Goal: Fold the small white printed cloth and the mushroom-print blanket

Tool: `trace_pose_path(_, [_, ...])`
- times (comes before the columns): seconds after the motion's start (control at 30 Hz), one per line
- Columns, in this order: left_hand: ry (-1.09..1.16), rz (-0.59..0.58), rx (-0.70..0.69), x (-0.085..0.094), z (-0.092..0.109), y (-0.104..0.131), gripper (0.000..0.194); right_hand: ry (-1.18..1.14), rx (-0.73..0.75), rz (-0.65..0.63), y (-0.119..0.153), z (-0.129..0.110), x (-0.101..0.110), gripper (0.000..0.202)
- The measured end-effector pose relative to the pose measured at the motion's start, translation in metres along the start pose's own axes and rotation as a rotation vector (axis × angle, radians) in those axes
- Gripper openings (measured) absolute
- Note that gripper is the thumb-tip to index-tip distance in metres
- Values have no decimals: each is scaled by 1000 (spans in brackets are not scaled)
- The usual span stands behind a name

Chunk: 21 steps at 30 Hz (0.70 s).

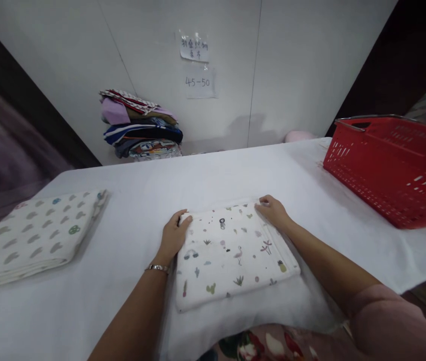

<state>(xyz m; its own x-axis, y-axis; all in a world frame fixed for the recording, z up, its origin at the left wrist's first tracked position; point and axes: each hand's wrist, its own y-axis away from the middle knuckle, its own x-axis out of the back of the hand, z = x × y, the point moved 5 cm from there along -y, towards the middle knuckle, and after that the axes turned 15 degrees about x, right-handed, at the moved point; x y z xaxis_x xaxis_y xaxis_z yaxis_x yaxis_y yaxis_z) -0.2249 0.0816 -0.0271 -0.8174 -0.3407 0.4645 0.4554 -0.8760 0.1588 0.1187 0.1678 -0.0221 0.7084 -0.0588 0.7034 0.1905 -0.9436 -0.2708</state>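
Observation:
A white cloth (231,255), folded into a rectangle and printed with a flamingo, cacti, a pineapple and a rainbow, lies flat before me on the white-covered table. My left hand (175,233) pinches its far left corner, thumb on top and fingers curled at the edge. At the far right corner, my right hand (272,210) holds the cloth between thumb and fingers. The undersides of both grips are hidden.
Another folded cloth (35,230) with grey mushroom-like prints lies at the left. A red perforated basket (389,170) stands at the right on the table (213,175). Beyond the far edge is a stack of folded fabrics (141,125) by the wall, below paper signs (199,82).

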Motion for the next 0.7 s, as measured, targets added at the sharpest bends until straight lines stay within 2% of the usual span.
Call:
trace_pose_path(0.2, [-2, -1, 3, 0, -1, -1, 47, -46, -5, -5, -2, -1, -2, 18])
trace_pose_path(0.43, [31, -7, -19, -3, -6, -5, 47, -261, -32, 15, -8, 4, -6, 16])
trace_pose_path(0.7, [2, 58, 20, -2, -3, -5, 42, -162, -15, 18, -10, 6, -7, 19])
